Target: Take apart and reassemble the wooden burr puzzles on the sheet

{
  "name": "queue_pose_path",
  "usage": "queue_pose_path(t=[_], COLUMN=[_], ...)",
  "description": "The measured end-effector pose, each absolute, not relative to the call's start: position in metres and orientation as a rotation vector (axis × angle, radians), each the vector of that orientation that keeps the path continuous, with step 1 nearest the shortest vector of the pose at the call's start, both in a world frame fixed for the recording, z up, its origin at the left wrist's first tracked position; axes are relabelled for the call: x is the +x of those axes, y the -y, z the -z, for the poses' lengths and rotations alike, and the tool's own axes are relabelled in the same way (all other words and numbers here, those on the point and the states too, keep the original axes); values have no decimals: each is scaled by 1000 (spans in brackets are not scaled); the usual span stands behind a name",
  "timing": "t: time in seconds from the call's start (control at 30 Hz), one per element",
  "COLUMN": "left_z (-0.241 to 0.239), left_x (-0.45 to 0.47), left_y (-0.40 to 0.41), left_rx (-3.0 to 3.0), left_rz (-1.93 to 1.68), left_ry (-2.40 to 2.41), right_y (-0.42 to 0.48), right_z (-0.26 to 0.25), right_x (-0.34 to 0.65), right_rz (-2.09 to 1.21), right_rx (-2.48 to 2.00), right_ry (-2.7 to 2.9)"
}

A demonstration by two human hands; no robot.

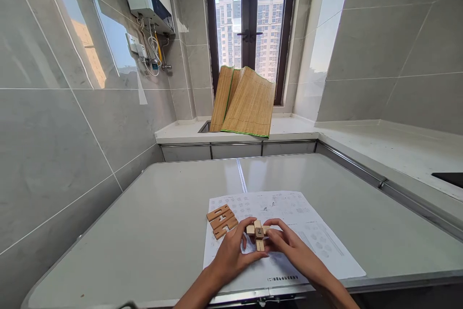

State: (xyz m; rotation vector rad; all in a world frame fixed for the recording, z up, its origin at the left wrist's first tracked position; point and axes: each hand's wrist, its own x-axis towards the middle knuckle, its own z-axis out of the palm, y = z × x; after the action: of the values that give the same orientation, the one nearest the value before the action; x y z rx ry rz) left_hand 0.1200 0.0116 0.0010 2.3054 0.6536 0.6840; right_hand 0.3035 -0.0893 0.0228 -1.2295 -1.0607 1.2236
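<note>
A small wooden puzzle (258, 234), made of crossed notched blocks, sits on a printed instruction sheet (318, 239) near the table's front edge. My left hand (231, 253) grips its left side with curled fingers. My right hand (289, 246) pinches its right side, thumb and fingers closed on the wood. Three loose notched wooden pieces (222, 220) lie side by side just left of the puzzle, partly on the sheet, untouched.
The grey folding table (152, 232) has a centre seam running away from me. Behind it a white counter (390, 145) wraps the corner, with a rolled bamboo mat (244, 101) leaning at the window. Tiled wall stands close on the left.
</note>
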Motion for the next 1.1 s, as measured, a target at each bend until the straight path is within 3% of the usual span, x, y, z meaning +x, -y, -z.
queue_pose_path(t=[0.23, 0.8, 1.1], left_z=[-3, 3, -3], left_x=[119, 118, 119], left_y=[-11, -13, -10], left_rx=[2288, 2417, 2475], left_rz=[-779, -842, -835], left_ry=[-611, -583, -534], right_y=[83, 75, 51], right_z=[-16, -7, 10], right_x=[301, 325, 425], right_rz=[-958, -971, -459], right_rx=[-1316, -1340, -1885], right_ry=[1275, 1209, 1083])
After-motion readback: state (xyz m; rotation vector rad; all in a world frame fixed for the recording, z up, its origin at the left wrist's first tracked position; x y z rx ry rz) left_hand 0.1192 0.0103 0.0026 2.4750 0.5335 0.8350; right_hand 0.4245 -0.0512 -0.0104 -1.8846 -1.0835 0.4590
